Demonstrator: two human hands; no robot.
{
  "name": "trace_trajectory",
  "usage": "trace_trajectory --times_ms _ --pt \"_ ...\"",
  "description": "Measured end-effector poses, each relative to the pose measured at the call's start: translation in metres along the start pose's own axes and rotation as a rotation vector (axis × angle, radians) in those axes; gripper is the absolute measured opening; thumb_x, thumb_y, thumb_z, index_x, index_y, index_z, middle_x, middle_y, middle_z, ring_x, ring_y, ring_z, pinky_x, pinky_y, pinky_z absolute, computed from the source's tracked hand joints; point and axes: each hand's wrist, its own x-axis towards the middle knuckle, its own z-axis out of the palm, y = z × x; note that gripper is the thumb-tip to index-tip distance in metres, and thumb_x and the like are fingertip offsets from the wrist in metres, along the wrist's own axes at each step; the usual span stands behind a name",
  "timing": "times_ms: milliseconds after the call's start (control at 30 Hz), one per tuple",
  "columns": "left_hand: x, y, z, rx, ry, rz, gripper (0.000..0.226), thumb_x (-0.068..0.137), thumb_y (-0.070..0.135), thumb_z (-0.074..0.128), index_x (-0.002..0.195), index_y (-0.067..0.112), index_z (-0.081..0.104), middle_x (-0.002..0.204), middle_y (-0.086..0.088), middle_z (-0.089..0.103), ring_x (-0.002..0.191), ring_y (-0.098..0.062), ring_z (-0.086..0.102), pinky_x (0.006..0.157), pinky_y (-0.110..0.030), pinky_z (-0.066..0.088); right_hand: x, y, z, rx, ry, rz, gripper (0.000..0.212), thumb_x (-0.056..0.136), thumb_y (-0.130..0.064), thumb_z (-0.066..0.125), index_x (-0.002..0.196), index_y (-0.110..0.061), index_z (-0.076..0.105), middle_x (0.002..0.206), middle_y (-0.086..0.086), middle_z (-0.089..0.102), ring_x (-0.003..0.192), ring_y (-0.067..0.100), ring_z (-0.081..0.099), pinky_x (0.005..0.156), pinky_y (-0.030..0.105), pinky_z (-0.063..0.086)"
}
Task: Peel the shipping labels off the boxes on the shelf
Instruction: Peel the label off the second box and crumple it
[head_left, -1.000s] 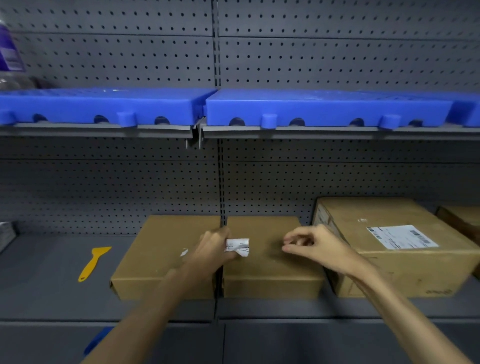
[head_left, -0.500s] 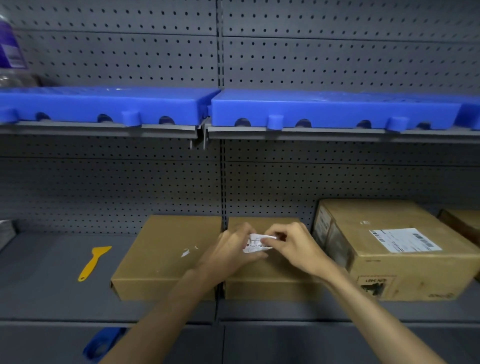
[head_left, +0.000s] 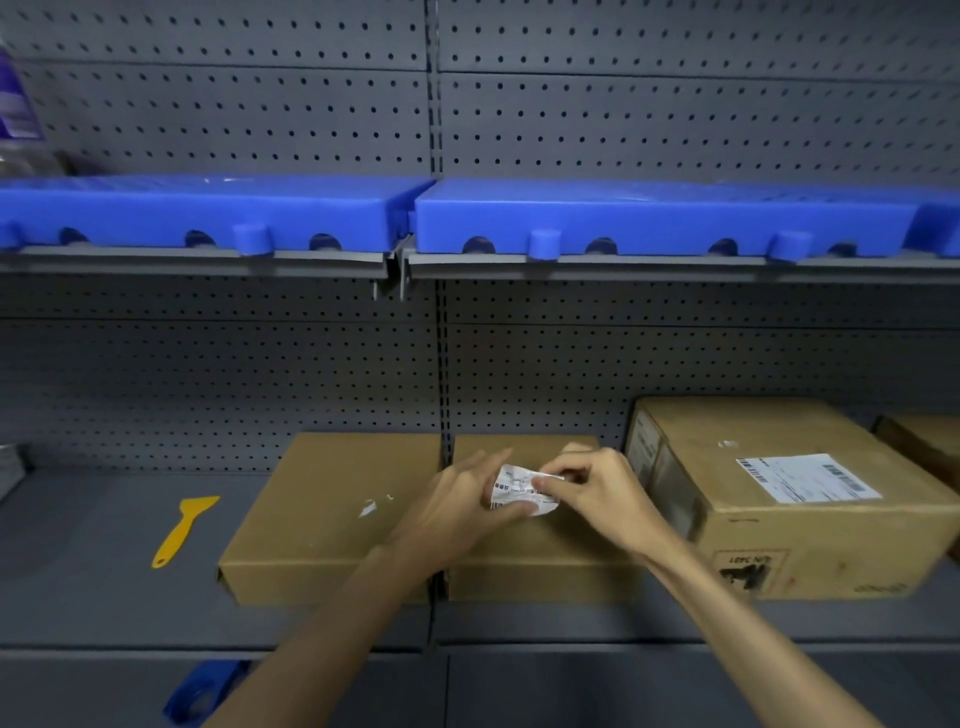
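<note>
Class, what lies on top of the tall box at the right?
On the tall box lies a white shipping label, still stuck flat, plus a small white scrap farther back. Nothing covers its top.

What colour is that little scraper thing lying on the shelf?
The scraper is yellow, and the head camera, the only view, shows it lying left of the boxes.

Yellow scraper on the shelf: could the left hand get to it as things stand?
Probably yes. The yellow scraper lies alone on bare shelf, left of the boxes, with nothing over it. But the left hand and right hand are both gripping the peeled label, so it would have to let go first.
</note>
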Motion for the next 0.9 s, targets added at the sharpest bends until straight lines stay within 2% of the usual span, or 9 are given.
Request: trace_trajectory --times_ms 167,233,333,433,500,600,700,800,900 --pt "0.001 0.009 0.0 0.212 -0.049 0.049 0.065 0.079 0.072 0.054 0.119 0.021 0.056 0.109 0.006 0.056 0.091 -0.012 0.057 0.078 -0.028 0.048 -0.004 -0.003 0.003 0.134 0.018 0.029 0.004 0.081 -0.017 0.076 0.08 -0.018 0.079 0.075 -0.004 0.068 0.072 0.013 0.065 0.068 0.028 0.05" --pt "0.0 0.014 0.0 0.327 -0.047 0.091 0.053 0.089 0.062 0.05 0.109 0.014 0.058 0.103 0.002 0.055 0.085 -0.014 0.056 0.071 -0.023 0.041 -0.005 -0.005 0.003 0.103 -0.006 0.018 0.005 0.083 -0.02 0.074 0.084 -0.02 0.079 0.077 -0.006 0.068 0.075 0.009 0.065 0.072 0.031 0.053" --pt "-0.001 0.019 0.001 0.447 -0.028 0.202 0.045 0.099 0.047 0.042 0.103 0.006 0.06 0.099 -0.006 0.057 0.081 -0.021 0.06 0.066 -0.028 0.041 -0.007 -0.006 -0.002 -0.054 -0.026 -0.053 0.01 0.086 -0.028 0.07 0.089 -0.025 0.078 0.084 -0.01 0.064 0.081 0.007 0.061 0.077 0.034 0.05" --pt "-0.002 0.018 -0.001 0.446 -0.072 0.215 0.041 0.104 0.04 0.035 0.109 0.006 0.059 0.098 -0.007 0.061 0.082 -0.023 0.063 0.067 -0.03 0.046 -0.008 -0.007 -0.007 -0.39 0.019 -0.164 0.02 0.089 -0.043 0.063 0.1 -0.031 0.074 0.094 -0.016 0.053 0.085 0.006 0.049 0.073 0.029 0.042" --pt "-0.002 0.017 -0.003 0.444 -0.088 0.181 0.04 0.105 0.037 0.033 0.111 0.008 0.06 0.093 -0.007 0.064 0.08 -0.023 0.064 0.071 -0.034 0.051 -0.011 -0.011 -0.008 -0.404 0.051 -0.176 0.025 0.089 -0.042 0.062 0.111 -0.029 0.069 0.098 -0.015 0.05 0.08 0.003 0.045 0.07 0.025 0.039" --pt "-0.003 0.022 -0.008 0.424 -0.048 0.105 0.036 0.105 0.032 0.034 0.108 0.008 0.061 0.087 -0.01 0.067 0.077 -0.027 0.064 0.066 -0.031 0.045 -0.018 -0.017 0.0 -0.441 0.084 -0.233 0.036 0.089 -0.04 0.062 0.122 -0.025 0.059 0.102 -0.011 0.049 0.083 0.005 0.046 0.072 0.027 0.047" --pt "-0.002 0.026 -0.009 0.488 -0.05 0.079 0.032 0.105 0.028 0.036 0.11 0.009 0.061 0.09 -0.009 0.067 0.08 -0.025 0.064 0.063 -0.024 0.034 -0.023 -0.019 0.008 -0.396 0.09 -0.159 0.049 0.088 -0.047 0.061 0.131 -0.024 0.053 0.102 -0.011 0.048 0.084 0.004 0.046 0.076 0.025 0.045" --pt "-0.005 0.028 -0.01 0.561 -0.088 0.085 0.038 0.105 0.037 0.032 0.107 0.012 0.061 0.081 -0.002 0.061 0.071 -0.02 0.057 0.062 -0.024 0.031 -0.02 -0.02 0.01 -0.286 0.028 -0.11 0.05 0.09 -0.039 0.063 0.134 -0.018 0.053 0.097 -0.012 0.049 0.088 0.004 0.05 0.078 0.018 0.04" --pt "-0.005 0.028 -0.01 0.598 -0.09 0.057 0.046 0.102 0.048 0.033 0.099 0.012 0.062 0.092 -0.008 0.066 0.086 -0.029 0.062 0.066 -0.029 0.03 -0.017 -0.02 0.01 -0.174 -0.027 -0.066 0.05 0.09 -0.032 0.065 0.136 -0.014 0.053 0.093 -0.004 0.052 0.085 0.007 0.054 0.076 0.01 0.038"
